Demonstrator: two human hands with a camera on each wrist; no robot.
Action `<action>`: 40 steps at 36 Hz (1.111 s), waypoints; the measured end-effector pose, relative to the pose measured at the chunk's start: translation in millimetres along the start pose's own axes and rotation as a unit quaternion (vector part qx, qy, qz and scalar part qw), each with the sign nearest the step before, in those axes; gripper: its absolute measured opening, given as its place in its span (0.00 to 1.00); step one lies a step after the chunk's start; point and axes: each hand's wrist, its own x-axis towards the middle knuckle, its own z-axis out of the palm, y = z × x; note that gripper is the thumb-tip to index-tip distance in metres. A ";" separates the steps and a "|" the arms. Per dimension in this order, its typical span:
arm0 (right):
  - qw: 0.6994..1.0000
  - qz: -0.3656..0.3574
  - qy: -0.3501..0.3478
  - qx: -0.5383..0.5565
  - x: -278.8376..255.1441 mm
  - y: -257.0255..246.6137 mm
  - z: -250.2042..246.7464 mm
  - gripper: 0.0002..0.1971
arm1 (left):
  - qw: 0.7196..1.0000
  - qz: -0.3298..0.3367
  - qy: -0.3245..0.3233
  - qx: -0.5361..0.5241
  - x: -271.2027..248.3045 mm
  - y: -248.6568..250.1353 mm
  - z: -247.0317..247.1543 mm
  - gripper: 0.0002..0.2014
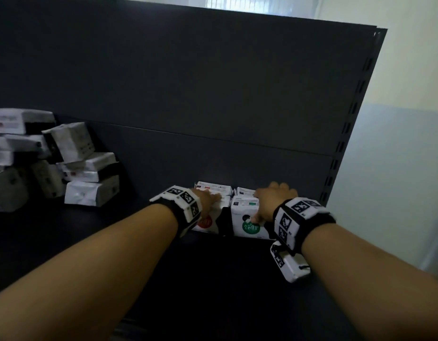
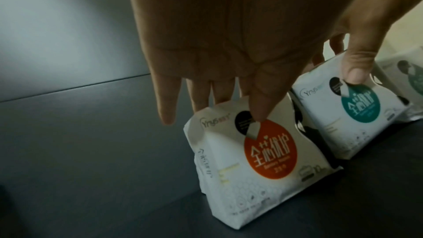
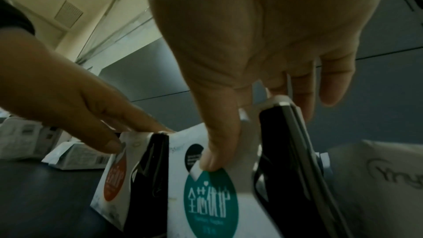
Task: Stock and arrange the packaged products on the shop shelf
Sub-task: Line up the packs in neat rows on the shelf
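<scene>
A dark shelf deck (image 1: pixel 65 242) with a dark back panel (image 1: pixel 213 82) fills my head view, with a pale wall past its slotted right upright (image 1: pixel 345 134).

My left hand (image 1: pixel 208 199) sits on top of the white pack with the orange disc (image 2: pixel 270 149). The left wrist view shows the thumb pressed on the upper front face and the fingers going down behind the top edge, so the hand pinches the pack from above; the little finger hangs free to its left.

My right hand (image 1: pixel 274 200) grips the pack with the teal disc (image 1: pixel 249 225) the same way, thumb on the front face and fingers over the top.

The two packs stand upright just beside each other with a narrow dark gap between, and more packs stand behind them against the back panel.

To the left of my left hand the deck lies bare up to a loose heap of white packs (image 1: pixel 48 158), well apart. To the right of my right hand, the upright is near.

Only the right wrist view shows a further white pack (image 3: pixel 377 187) just beyond the teal one, on its right.
</scene>
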 end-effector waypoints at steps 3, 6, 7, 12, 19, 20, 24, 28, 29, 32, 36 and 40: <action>0.999 0.008 0.031 -0.037 0.7 -3.0 3.0 0.33 | 1.000 0.005 0.003 -0.003 -4.7 0.8 -0.8 0.40; 0.998 -0.001 0.043 -0.054 0.6 -8.2 5.3 0.31 | 1.000 0.020 0.006 -0.015 -11.5 -1.4 -2.2 0.39; 0.997 -0.006 0.043 -0.056 1.1 -10.0 5.0 0.30 | 1.000 0.023 0.002 -0.021 -13.3 -2.5 -2.4 0.40; 0.998 -0.040 -0.006 -0.042 8.6 -11.2 -6.5 0.16 | 0.996 0.037 0.029 -0.075 -22.3 -12.4 -3.5 0.41; 0.999 -0.028 -0.017 -0.019 -1.7 -41.7 -60.7 0.23 | 0.994 -0.022 0.041 -0.097 -44.1 -89.2 -20.0 0.37; 0.999 -0.047 0.005 0.001 -5.8 -50.7 -73.3 0.23 | 0.993 -0.037 0.050 -0.098 -47.8 -103.9 -22.1 0.37; 0.986 -0.136 0.037 0.088 -17.5 -105.3 -112.8 0.26 | 0.986 -0.107 0.075 -0.103 -68.4 -160.3 -25.2 0.33; 0.977 -0.185 0.021 0.104 -17.7 -175.0 -126.7 0.28 | 0.978 -0.156 0.102 -0.094 -86.4 -209.8 -28.0 0.25; 0.975 -0.190 0.021 0.110 -15.1 -190.5 -126.6 0.28 | 0.975 -0.167 0.113 -0.090 -90.2 -220.8 -30.1 0.25; 0.971 -0.194 0.018 0.141 -3.3 -234.1 -123.3 0.25 | 0.966 -0.189 0.159 -0.083 -99.3 -254.9 -38.0 0.23; 0.961 -0.187 0.019 0.203 18.9 -285.5 -118.5 0.23 | 0.950 -0.196 0.236 -0.065 -102.0 -293.2 -48.2 0.19; 0.948 -0.144 -0.031 0.282 53.1 -322.9 -110.9 0.20 | 0.940 -0.204 0.272 -0.035 -85.1 -315.7 -55.8 0.21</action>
